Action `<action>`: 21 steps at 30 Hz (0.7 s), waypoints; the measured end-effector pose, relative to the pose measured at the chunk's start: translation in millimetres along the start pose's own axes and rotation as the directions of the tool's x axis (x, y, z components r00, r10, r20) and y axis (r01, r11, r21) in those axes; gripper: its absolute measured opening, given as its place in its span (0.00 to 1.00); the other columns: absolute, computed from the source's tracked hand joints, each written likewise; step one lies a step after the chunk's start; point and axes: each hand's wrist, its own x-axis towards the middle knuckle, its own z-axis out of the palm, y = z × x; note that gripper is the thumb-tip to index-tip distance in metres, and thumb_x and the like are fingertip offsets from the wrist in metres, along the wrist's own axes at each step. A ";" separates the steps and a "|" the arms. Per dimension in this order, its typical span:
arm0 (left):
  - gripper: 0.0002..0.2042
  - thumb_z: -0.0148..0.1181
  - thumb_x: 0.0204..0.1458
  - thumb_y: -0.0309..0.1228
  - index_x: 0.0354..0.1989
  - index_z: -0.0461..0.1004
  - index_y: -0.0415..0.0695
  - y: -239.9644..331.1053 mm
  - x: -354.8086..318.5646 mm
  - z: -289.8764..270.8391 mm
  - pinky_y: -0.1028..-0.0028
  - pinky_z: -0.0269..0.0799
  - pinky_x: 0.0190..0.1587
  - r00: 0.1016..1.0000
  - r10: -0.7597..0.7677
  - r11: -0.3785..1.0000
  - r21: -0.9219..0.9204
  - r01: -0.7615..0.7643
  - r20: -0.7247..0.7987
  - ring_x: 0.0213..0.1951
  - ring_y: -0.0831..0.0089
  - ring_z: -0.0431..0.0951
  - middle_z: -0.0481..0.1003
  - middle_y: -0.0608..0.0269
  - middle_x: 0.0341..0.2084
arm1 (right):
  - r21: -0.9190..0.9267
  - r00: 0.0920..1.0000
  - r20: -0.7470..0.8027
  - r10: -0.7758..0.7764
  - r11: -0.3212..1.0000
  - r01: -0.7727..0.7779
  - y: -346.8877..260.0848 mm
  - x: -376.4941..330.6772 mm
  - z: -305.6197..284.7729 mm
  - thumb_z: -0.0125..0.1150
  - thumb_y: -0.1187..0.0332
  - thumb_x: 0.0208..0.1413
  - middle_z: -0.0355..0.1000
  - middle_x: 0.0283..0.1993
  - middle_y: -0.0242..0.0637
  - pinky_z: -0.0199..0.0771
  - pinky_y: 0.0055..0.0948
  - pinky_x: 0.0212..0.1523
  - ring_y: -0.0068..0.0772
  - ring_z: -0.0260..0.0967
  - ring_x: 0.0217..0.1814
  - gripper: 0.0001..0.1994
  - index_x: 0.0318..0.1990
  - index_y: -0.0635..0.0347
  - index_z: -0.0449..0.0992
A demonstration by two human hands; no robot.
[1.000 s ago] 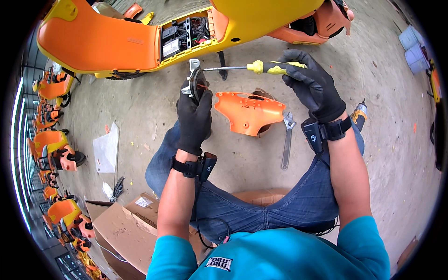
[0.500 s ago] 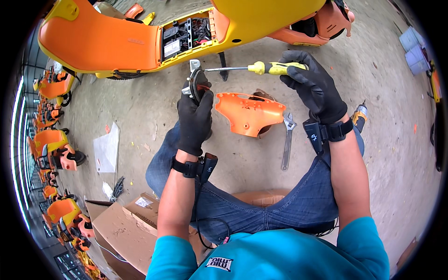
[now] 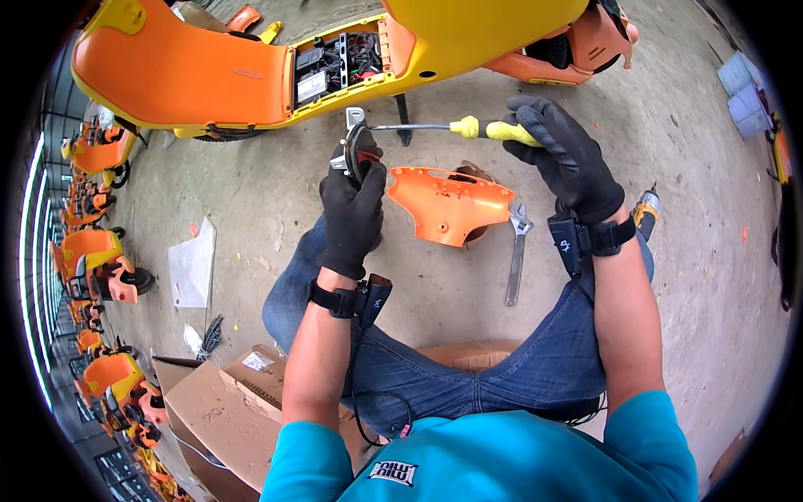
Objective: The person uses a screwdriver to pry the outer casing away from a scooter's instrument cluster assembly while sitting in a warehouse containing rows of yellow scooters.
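My left hand (image 3: 353, 213), in a black glove, is closed around a round black part (image 3: 360, 156) with silver metal brackets and a reddish patch on its side. It is held up above the floor, and its exact kind is unclear. In my right hand (image 3: 571, 159), also gloved, is a screwdriver (image 3: 473, 127) with a yellow and black handle. Thumb and fingers close on the rear of the handle, partly covering it. The shaft points left, its tip at the top of the round part by a bracket; whether it sits in a screw cannot be seen.
An orange plastic cover (image 3: 449, 205) lies on the floor between my knees, beside an adjustable wrench (image 3: 517, 255). A cordless drill (image 3: 646, 211) is by my right knee. Ahead stands a yellow-and-orange scooter (image 3: 192, 71) with an open wiring bay. A cardboard box (image 3: 222, 410) sits at lower left.
My right fingers have shifted on the screwdriver handle and now cover its rear end. The tip stays at the round part, which my left hand holds nearly still.
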 end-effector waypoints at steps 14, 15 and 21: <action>0.19 0.55 0.59 0.27 0.59 0.67 0.35 -0.3 1.2 -0.2 0.75 0.68 0.52 1.000 0.000 0.998 0.061 0.000 -0.004 0.47 0.75 0.73 0.75 0.60 0.47 | 0.114 1.000 -0.020 0.001 0.993 0.001 1.2 -0.5 6.3 0.53 0.62 0.67 0.71 0.51 0.35 0.75 0.22 0.44 0.21 0.71 0.43 0.17 0.59 0.59 0.68; 0.19 0.55 0.59 0.27 0.59 0.66 0.35 -0.5 0.5 -0.9 0.75 0.68 0.52 1.000 -0.002 0.998 0.058 0.003 -0.009 0.47 0.75 0.74 0.75 0.60 0.47 | 0.063 0.999 -0.012 0.050 0.997 -0.049 -0.3 -2.0 5.1 0.53 0.62 0.68 0.71 0.51 0.35 0.76 0.23 0.43 0.22 0.72 0.41 0.17 0.59 0.59 0.68; 0.19 0.55 0.59 0.28 0.58 0.67 0.36 -0.8 0.4 0.8 0.75 0.68 0.52 1.000 0.004 0.999 0.049 -0.003 -0.017 0.47 0.75 0.74 0.76 0.59 0.47 | -0.197 0.993 0.064 -0.096 0.974 0.107 0.7 -2.4 -8.7 0.53 0.59 0.67 0.71 0.50 0.37 0.79 0.25 0.41 0.26 0.75 0.37 0.19 0.59 0.60 0.69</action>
